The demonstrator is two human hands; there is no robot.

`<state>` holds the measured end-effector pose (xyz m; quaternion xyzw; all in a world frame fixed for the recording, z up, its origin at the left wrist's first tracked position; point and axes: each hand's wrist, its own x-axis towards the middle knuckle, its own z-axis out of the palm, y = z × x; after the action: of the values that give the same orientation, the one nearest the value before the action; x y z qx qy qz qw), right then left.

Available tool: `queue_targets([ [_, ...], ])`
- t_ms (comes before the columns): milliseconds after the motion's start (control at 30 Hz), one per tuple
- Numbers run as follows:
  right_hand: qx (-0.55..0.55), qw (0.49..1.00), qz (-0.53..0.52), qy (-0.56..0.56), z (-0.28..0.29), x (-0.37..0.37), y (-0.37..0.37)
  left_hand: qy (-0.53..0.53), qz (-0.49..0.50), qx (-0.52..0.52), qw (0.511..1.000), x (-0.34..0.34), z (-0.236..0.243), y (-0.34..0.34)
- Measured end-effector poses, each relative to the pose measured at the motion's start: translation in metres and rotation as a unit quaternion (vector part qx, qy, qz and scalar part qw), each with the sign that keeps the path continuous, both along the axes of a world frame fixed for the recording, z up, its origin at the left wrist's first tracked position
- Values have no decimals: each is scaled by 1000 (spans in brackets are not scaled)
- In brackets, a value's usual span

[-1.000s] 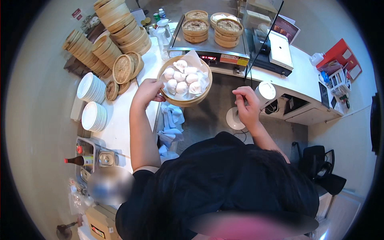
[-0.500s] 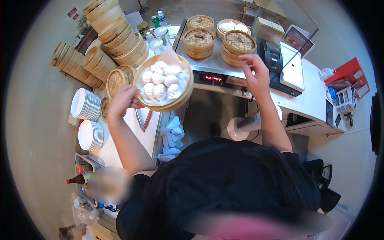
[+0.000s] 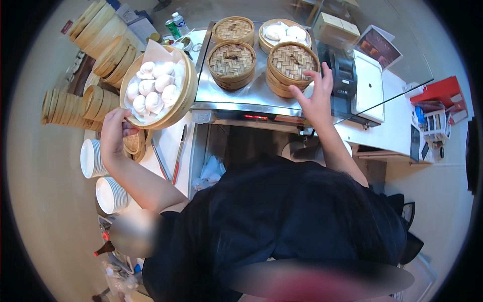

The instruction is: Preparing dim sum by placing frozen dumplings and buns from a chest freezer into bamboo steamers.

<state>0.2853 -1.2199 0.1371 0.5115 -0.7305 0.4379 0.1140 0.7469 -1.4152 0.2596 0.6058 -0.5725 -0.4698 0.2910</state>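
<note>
My left hand (image 3: 115, 132) grips the rim of a round bamboo steamer (image 3: 187, 93), raised and tilted over the left counter. Inside it, several white dumplings (image 3: 147, 87) sit on white paper. My right hand (image 3: 318, 98) has its fingers spread beside a lidded bamboo steamer (image 3: 292, 61) on the metal steam table (image 3: 216, 95); whether the fingertips touch it I cannot tell. Two more lidded steamers (image 3: 232, 61) stand to its left, one behind the other. Behind it, an uncovered steamer (image 3: 263, 41) holds large white buns (image 3: 285, 33).
Tall stacks of bamboo steamers (image 3: 104, 43) crowd the far left. Red-handled tongs (image 3: 178, 158) and stacked white plates (image 3: 111, 195) lie on the left counter (image 3: 183, 173). A black machine (image 3: 342, 75) and a glass panel (image 3: 387, 103) stand to the right, with a red box (image 3: 440, 93) beyond.
My left hand has carried the steamer of dumplings leftward, tilting it more. My right hand has opened its fingers wider near the lidded steamer. The whole view has shifted a little.
</note>
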Motion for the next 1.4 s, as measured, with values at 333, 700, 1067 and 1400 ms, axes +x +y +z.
queue_targets([
  [333,-141,972,0,-189,-5,-19,-8,27,-149,36,988,-39,-10,-90],
  [700,-54,998,-24,-31,-1,44,56,-22,-343,-29,939,-228,25,-168],
  [1067,-50,993,21,-105,-27,55,85,-26,-391,61,918,-404,-7,-186],
  [1400,-56,987,66,-137,-21,31,78,-166,-428,79,885,-464,-40,-192],
])
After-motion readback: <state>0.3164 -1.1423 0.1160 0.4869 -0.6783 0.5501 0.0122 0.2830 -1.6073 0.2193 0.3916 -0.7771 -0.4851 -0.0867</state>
